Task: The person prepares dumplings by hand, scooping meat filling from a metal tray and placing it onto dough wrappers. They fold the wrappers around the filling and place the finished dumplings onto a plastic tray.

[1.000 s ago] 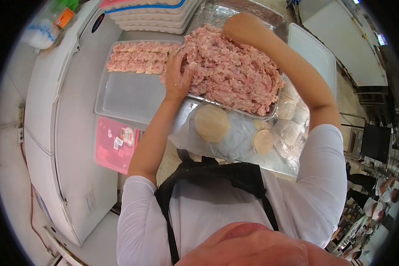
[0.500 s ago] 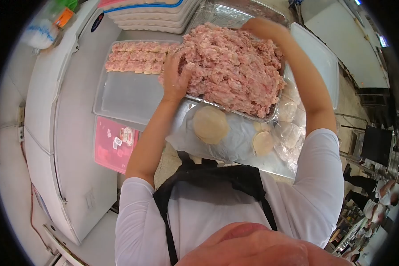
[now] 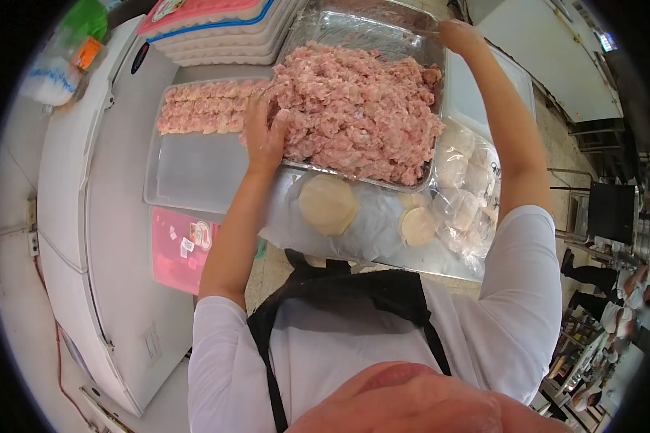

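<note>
A large mound of pale pink ground meat fills most of a metal tray, whose far end shows bare. My left hand lies against the mound's left side at the tray's edge, thumb apart from the fingers; some fingertips are hidden. At the tray's far right corner, my right hand is curled at the rim, its fingertips mostly out of sight. Close to my body, a stack of round dough wrappers rests on plastic film. A smaller pile of wrappers lies to its right.
Left of the tray sits a translucent container with rows of filled dumplings at its far end. Stacked lidded trays stand behind it. A pink lid is nearer me. Bagged wrappers lie right. A white freezer flanks the left.
My right hand has moved from the meat's far side to the tray's far right corner. My left hand stays at the left edge. The whole view has shifted slightly.
</note>
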Motion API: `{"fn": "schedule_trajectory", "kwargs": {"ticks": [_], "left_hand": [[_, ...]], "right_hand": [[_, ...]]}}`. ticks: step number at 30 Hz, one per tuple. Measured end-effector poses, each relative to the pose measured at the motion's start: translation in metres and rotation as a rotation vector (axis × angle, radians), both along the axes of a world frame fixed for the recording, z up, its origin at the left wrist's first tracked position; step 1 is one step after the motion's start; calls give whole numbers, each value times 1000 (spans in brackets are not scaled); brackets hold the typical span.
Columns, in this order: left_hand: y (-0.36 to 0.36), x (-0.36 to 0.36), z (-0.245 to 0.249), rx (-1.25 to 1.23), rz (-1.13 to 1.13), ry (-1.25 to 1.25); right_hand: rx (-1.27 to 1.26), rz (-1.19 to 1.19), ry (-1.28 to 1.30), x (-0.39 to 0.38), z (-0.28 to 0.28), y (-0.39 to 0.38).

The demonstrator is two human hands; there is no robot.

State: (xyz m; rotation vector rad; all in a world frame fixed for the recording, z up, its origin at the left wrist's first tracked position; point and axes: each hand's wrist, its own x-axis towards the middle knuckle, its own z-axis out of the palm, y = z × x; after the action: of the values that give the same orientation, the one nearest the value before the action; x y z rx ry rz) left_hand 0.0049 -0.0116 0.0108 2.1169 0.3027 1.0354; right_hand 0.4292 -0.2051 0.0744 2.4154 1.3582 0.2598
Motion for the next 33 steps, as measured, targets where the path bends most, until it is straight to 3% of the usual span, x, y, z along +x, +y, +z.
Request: {"fn": "schedule_trajectory", "kwargs": {"ticks": [2,4,7,8,11,14,17,19,21,24,27,33], "left_hand": [[-1,-1,1,3,1,3],[0,0,1,17,-3,-2],[0,0,0,-8,-22,-28],[-4,1,2,-58,-35,-45],[-3,0,4,-12,-28,-27],[1,0,1,68,0,-13],[3,1,-8,74,28,-27],[3,2,-10,66,44,-34],[2,2,-11,64,50,-27],[4,1,-7,81,8,-35],[-1,0,1,57,0,-26],[0,2,-4,99,-35,-73]], "right_hand": [[87,-55,20,7,-20,-4],[137,-46,136,-47,-21,2],[-43,448,238,-90,-11,10],[32,239,192,-120,20,4],[-259,23,123,-81,55,8],[-37,-186,-63,-13,1,-4],[210,175,0,-42,-31,-15],[-4,312,-25,-81,13,-11],[-89,118,-92,-129,76,-11],[-48,156,-198,-61,33,-31],[-178,134,-206,-112,26,-38],[-54,183,-75,-215,30,-93]]}}
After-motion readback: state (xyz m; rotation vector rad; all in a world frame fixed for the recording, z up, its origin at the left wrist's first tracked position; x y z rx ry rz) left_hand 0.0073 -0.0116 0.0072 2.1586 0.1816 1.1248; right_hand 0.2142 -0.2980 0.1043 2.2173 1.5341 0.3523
